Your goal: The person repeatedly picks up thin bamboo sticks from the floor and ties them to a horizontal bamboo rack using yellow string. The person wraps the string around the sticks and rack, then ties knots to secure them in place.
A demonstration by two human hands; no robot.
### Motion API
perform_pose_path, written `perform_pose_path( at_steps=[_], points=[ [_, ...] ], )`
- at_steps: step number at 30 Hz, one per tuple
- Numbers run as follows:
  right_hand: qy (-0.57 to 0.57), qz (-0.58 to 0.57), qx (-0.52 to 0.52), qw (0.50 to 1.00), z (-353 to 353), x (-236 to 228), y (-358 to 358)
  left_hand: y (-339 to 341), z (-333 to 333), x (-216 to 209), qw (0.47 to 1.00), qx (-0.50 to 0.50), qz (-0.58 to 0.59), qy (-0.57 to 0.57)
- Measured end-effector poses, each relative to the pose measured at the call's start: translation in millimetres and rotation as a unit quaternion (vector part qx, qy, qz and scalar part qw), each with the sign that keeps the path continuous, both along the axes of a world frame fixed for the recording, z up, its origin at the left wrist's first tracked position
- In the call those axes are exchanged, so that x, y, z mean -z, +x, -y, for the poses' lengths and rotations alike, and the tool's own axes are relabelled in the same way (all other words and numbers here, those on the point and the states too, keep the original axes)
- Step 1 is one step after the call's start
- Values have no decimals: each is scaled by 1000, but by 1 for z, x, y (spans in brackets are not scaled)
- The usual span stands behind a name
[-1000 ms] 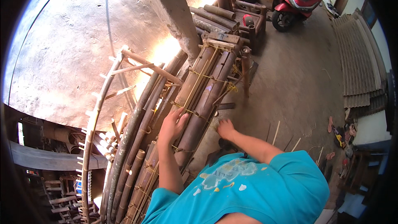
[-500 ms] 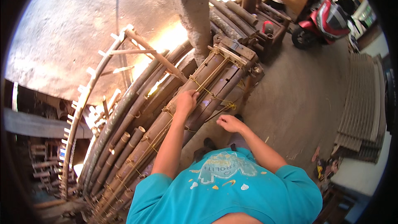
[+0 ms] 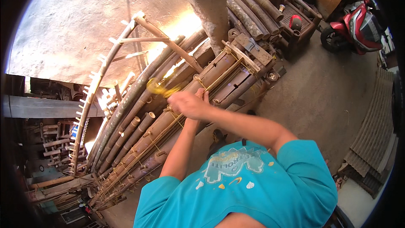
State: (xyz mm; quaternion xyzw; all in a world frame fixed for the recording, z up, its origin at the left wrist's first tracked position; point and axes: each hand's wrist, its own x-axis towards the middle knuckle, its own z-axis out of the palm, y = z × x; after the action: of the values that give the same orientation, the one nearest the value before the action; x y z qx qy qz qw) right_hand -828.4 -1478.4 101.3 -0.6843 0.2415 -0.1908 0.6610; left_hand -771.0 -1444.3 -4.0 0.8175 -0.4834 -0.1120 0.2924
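Note:
My right hand (image 3: 185,104) is closed on a bundle of yellow string (image 3: 162,88), blurred by motion, above the thick bamboo poles (image 3: 198,84). Crossing in front, it partly covers my left hand (image 3: 203,94). That hand rests on the poles beside thin bamboo strips (image 3: 223,76) running lengthwise along them. Its fingers look bent together, but what they grip is hidden. Loops of yellow string (image 3: 159,147) tie the strips to the poles at intervals. At the far end, a wooden crosspiece (image 3: 242,59) lies over the poles.
A curved bamboo frame with short pegs (image 3: 96,78) stands to the left, beside loose bamboo poles (image 3: 141,124). Cut bamboo (image 3: 253,12) is stacked beyond a concrete post (image 3: 206,8). A red motorbike (image 3: 358,27) stands far right, above corrugated sheets (image 3: 371,122).
My right hand has swung left and up across my left forearm, lifting the yellow string over the poles. My left hand stays at the strips. The view has shifted slightly.

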Motion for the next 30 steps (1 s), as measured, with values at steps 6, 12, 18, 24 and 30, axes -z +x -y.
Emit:
perform_pose_path(
  at_steps=[6,12,18,24,30],
  points=[
    [-445,-318,-17,837,124,74,24,-3,12,-46,993,110,-5,38],
    [-113,28,-294,949,85,-15,-58,6,6,-31,999,39,-9,20],
    [-205,-51,-216,953,18,77,-137,7,22,-45,987,48,-129,-86],
    [-242,19,-195,950,12,13,-154,93,112,-50,964,-67,-230,-115],
    [-196,15,-153,968,16,81,-160,98,127,9,989,-10,115,87]
  ],
)
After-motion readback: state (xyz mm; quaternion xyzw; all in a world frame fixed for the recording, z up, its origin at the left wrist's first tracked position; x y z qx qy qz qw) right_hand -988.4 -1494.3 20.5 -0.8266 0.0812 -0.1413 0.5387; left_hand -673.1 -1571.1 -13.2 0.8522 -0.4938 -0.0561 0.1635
